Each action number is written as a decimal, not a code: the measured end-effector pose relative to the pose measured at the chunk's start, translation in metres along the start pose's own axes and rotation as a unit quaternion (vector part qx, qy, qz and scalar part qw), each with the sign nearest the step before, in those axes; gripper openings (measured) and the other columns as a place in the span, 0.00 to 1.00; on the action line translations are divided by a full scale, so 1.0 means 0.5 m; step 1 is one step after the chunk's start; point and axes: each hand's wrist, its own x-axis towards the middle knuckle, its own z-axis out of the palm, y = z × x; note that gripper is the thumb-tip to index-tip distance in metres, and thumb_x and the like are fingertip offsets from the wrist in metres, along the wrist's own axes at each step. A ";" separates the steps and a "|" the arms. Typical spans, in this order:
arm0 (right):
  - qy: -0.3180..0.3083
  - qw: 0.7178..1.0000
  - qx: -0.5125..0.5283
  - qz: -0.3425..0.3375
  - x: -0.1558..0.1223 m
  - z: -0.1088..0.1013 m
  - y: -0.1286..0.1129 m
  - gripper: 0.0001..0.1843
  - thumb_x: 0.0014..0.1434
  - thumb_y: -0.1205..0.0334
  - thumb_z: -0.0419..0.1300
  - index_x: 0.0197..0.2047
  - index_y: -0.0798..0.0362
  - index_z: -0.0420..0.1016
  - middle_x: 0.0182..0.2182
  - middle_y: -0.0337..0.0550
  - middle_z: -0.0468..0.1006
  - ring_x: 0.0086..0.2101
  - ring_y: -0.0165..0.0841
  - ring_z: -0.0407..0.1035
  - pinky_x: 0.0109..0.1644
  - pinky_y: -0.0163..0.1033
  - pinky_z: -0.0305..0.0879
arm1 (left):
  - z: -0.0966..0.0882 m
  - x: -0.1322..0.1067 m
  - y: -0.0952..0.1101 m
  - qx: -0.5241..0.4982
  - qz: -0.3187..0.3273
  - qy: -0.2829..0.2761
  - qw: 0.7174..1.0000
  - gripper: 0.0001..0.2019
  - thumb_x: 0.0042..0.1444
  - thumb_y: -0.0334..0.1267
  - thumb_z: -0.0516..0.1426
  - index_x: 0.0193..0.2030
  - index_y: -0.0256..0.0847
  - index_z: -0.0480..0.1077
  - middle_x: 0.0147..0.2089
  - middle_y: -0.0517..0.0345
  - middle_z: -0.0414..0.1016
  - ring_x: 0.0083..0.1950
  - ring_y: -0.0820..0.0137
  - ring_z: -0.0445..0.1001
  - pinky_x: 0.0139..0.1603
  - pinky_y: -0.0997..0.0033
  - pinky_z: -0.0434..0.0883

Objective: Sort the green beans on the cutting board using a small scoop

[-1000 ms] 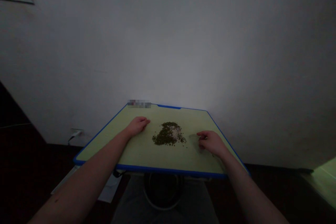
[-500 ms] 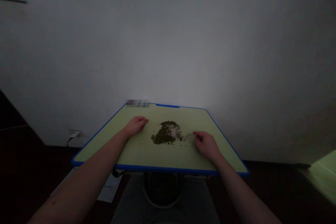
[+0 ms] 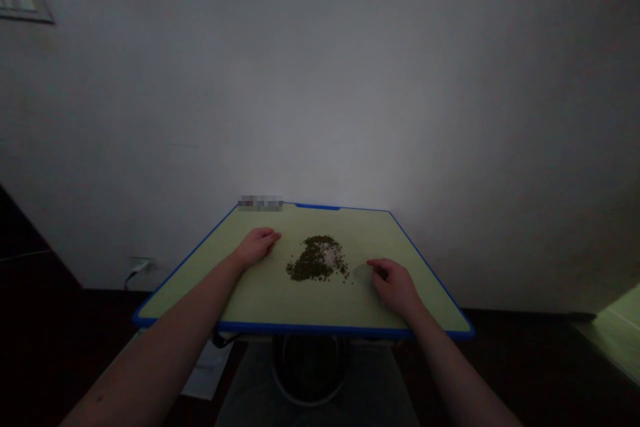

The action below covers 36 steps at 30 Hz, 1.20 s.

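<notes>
A loose pile of small green grains, perhaps beans (image 3: 307, 265), lies mid-table, with a whitish patch (image 3: 331, 255) on its right side. Left of the pile, my left hand (image 3: 259, 245) rests on the tabletop with its fingers curled together; whatever they may hold is hidden. My right hand (image 3: 393, 281) is to the right of the pile, its thumb and index finger bent toward each other. A faint, see-through curved shape (image 3: 362, 272) lies at those fingertips, too dim to name. Neither hand touches the pile.
The pale table (image 3: 280, 303) has a blue rim and stands close to a grey wall (image 3: 320, 80). Below its front edge a dark round pot (image 3: 310, 373) sits between my legs. A plug with a cord (image 3: 140, 267) is in the wall at left.
The whole view has shifted slightly, so the table sits a little lower. Both hands stay almost where they were, and the pile looks about the same.
</notes>
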 end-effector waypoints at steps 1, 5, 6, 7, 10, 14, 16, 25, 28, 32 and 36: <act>-0.002 1.000 -0.004 -0.007 0.001 -0.001 -0.002 0.18 0.47 0.65 0.49 0.41 0.55 0.73 0.30 0.44 0.74 0.30 0.31 0.67 0.35 0.35 0.62 | 0.000 0.000 0.000 -0.001 -0.001 0.000 1.000 0.19 0.46 0.51 0.49 0.16 0.38 0.59 0.12 0.65 0.56 0.16 0.77 0.54 0.19 0.75 0.53; -0.010 1.000 -0.014 -0.024 0.001 -0.006 -0.011 0.18 0.48 0.66 0.49 0.41 0.56 0.73 0.31 0.45 0.74 0.31 0.31 0.66 0.36 0.35 0.61 | 0.000 0.001 -0.002 -0.008 -0.005 -0.005 1.000 0.19 0.46 0.52 0.49 0.16 0.38 0.59 0.12 0.65 0.56 0.15 0.77 0.53 0.19 0.75 0.52; -0.014 0.999 -0.015 -0.026 0.001 -0.006 -0.012 0.18 0.48 0.66 0.50 0.41 0.55 0.73 0.31 0.44 0.74 0.30 0.30 0.66 0.36 0.35 0.61 | 0.001 0.001 -0.003 -0.009 -0.003 -0.006 1.000 0.19 0.46 0.52 0.49 0.16 0.38 0.59 0.12 0.65 0.56 0.15 0.77 0.53 0.19 0.75 0.52; -0.017 0.999 -0.014 -0.028 0.001 -0.007 -0.012 0.18 0.47 0.67 0.50 0.41 0.55 0.73 0.30 0.44 0.74 0.30 0.30 0.66 0.35 0.35 0.61 | 0.001 0.001 -0.004 -0.010 -0.001 -0.006 1.000 0.19 0.46 0.52 0.49 0.16 0.38 0.59 0.12 0.65 0.56 0.16 0.77 0.53 0.19 0.75 0.52; -0.017 1.000 -0.009 -0.023 0.002 -0.006 -0.008 0.18 0.47 0.67 0.50 0.40 0.55 0.73 0.30 0.43 0.74 0.30 0.30 0.66 0.36 0.35 0.61 | 0.002 0.001 -0.003 -0.015 0.001 0.001 1.000 0.19 0.46 0.52 0.49 0.16 0.38 0.59 0.12 0.66 0.56 0.16 0.77 0.54 0.19 0.75 0.53; -0.008 1.000 0.001 -0.014 0.004 -0.003 -0.001 0.17 0.48 0.66 0.50 0.41 0.55 0.72 0.33 0.45 0.74 0.32 0.31 0.66 0.38 0.36 0.62 | 0.001 -0.003 0.006 -0.009 0.009 -0.002 1.000 0.19 0.46 0.52 0.49 0.15 0.38 0.59 0.12 0.65 0.56 0.16 0.77 0.54 0.20 0.74 0.53; -0.008 1.000 0.003 -0.020 0.004 -0.003 -0.001 0.18 0.48 0.66 0.50 0.42 0.55 0.72 0.34 0.45 0.74 0.33 0.31 0.66 0.38 0.36 0.62 | 0.000 -0.004 0.010 -0.003 0.006 -0.003 1.000 0.20 0.46 0.52 0.49 0.15 0.38 0.59 0.12 0.65 0.56 0.16 0.77 0.54 0.20 0.74 0.53; -0.036 0.999 0.001 -0.034 -0.002 -0.013 -0.013 0.17 0.47 0.67 0.50 0.41 0.55 0.72 0.28 0.42 0.72 0.29 0.30 0.65 0.35 0.35 0.61 | 0.004 -0.011 0.022 -0.033 -0.011 -0.002 0.999 0.19 0.46 0.52 0.49 0.15 0.39 0.57 0.12 0.65 0.55 0.15 0.77 0.53 0.19 0.75 0.52; -0.034 0.998 0.003 -0.044 -0.004 -0.014 -0.015 0.17 0.48 0.67 0.50 0.41 0.55 0.72 0.29 0.43 0.73 0.29 0.30 0.65 0.36 0.35 0.60 | 0.004 -0.018 0.029 -0.013 -0.009 0.007 1.000 0.19 0.46 0.51 0.49 0.15 0.39 0.57 0.11 0.65 0.56 0.15 0.77 0.54 0.19 0.74 0.53; -0.031 0.998 0.002 -0.050 -0.006 -0.017 -0.015 0.18 0.48 0.67 0.50 0.42 0.55 0.72 0.31 0.44 0.73 0.31 0.30 0.65 0.37 0.35 0.60 | 0.003 -0.022 0.030 0.004 -0.003 0.014 1.000 0.20 0.46 0.52 0.49 0.14 0.39 0.58 0.11 0.65 0.56 0.15 0.77 0.54 0.19 0.74 0.53; -0.042 0.998 0.010 -0.056 -0.007 -0.020 -0.015 0.18 0.48 0.67 0.50 0.42 0.55 0.72 0.32 0.44 0.73 0.32 0.30 0.65 0.38 0.35 0.60 | 0.003 -0.021 0.027 -0.002 0.001 0.007 1.000 0.20 0.46 0.53 0.48 0.16 0.39 0.59 0.12 0.65 0.57 0.15 0.77 0.54 0.19 0.75 0.53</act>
